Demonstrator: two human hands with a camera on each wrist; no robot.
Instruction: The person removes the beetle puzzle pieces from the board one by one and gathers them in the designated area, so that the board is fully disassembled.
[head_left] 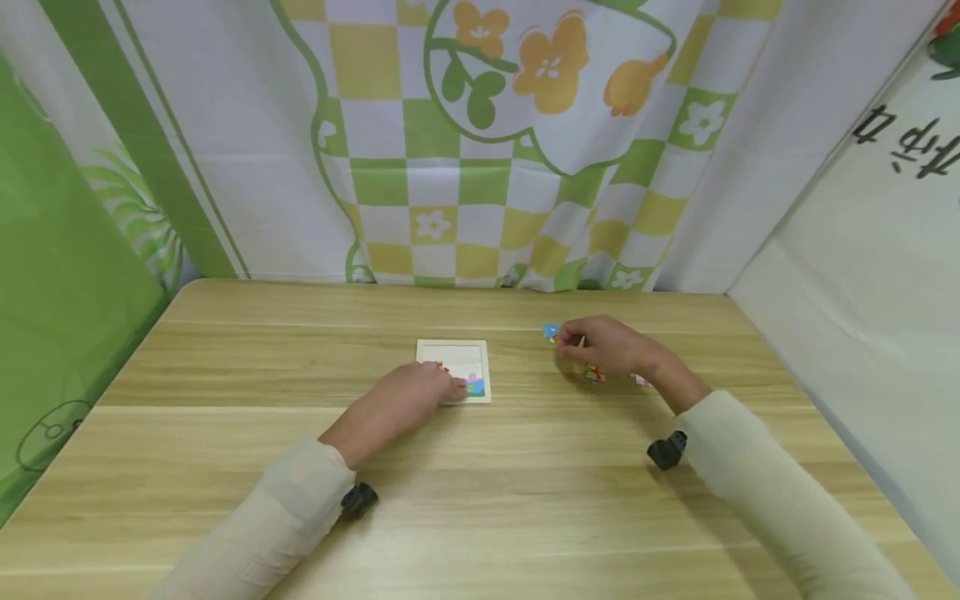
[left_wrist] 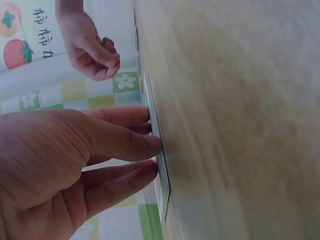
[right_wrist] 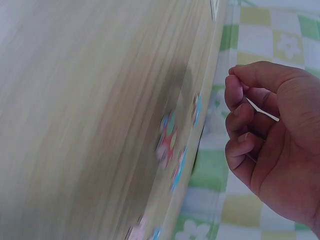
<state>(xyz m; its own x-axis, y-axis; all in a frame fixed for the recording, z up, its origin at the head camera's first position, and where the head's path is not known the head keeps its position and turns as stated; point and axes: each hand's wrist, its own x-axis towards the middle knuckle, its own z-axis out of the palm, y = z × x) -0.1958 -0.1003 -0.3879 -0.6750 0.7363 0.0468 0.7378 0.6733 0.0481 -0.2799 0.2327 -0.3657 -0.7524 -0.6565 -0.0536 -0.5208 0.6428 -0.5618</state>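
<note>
My left hand (head_left: 408, 392) rests over a small white-bordered puzzle tray (head_left: 487, 367); a blue and pink puzzle piece (head_left: 475, 387) shows in it beside the fingertips. In the left wrist view the extended fingers (left_wrist: 125, 181) touch the tray's face, and the thumb lies at its edge. My right hand (head_left: 603, 343) hovers over the tabletop, right of the tray. Its fingers curl in, thumb and index tips meeting, with nothing visible between them in the right wrist view. Close to these fingertips is a blue puzzle piece (head_left: 551, 330). Below the hand lies a red and green piece (head_left: 594, 374).
A pink piece (head_left: 641, 380) lies under the right wrist. The wooden table (head_left: 480, 500) meets a checked floral curtain (head_left: 480, 183) at the back. A green cloth (head_left: 60, 292) hangs at the left and a white printed one (head_left: 877, 275) at the right.
</note>
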